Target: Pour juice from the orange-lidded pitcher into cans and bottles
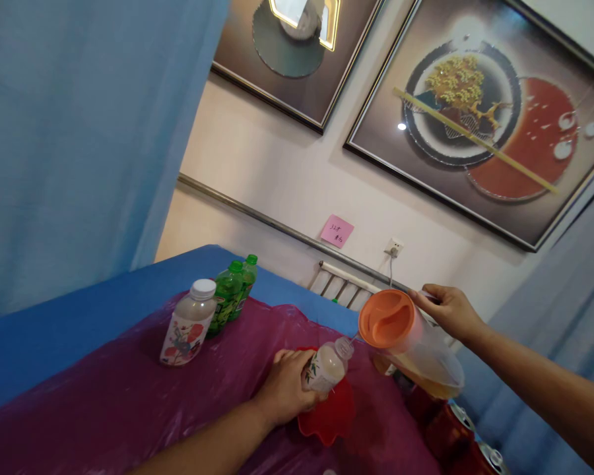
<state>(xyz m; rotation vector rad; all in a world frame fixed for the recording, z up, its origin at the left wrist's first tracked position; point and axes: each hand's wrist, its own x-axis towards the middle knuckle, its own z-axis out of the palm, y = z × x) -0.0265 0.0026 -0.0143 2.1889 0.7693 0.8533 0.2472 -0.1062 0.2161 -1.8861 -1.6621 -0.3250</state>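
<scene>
My left hand (288, 389) is wrapped round a small clear bottle (327, 369) with a leaf-patterned label. The bottle leans to the right, its uncapped mouth towards the pitcher, and whitish liquid shows inside. In my right hand (448, 313) is the handle of a translucent pitcher (433, 363), tipped to the left, with brownish liquid low in its body. Its orange lid (387, 318) faces the bottle's mouth. A thin stream seems to run between the lid's edge and that mouth. Beneath the bottle lies a red scalloped dish (329, 422), partly hidden by my left hand.
A white-capped bottle (188, 326) with a flower label and two green bottles (225, 297) stand at the back left. Red cans (448, 429) stand at the lower right, near the pitcher. Purple plastic sheeting (103, 396) covers part of the blue surface (39, 343).
</scene>
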